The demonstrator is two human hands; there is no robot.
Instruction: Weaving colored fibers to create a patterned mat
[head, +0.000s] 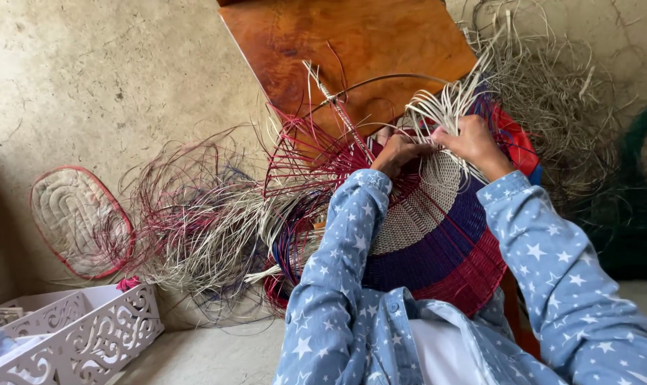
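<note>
Woven basket point(437, 242), frame centre: light, springy, loose strands point(445, 107) brittle; grip by woven rim. Left hand point(398, 153) and right hand point(473, 141) both pinching pale strands.

A: What colours run through the woven basket point(437, 235)?
B: A cream centre, then a purple band, then red at the rim.
A: And the sleeves point(552, 264)?
B: Pale blue, scattered with white stars.
A: The box point(88, 335) at the corner?
B: White, cut with scrollwork. The oval mat point(77, 217) is cream, edged red.
</note>
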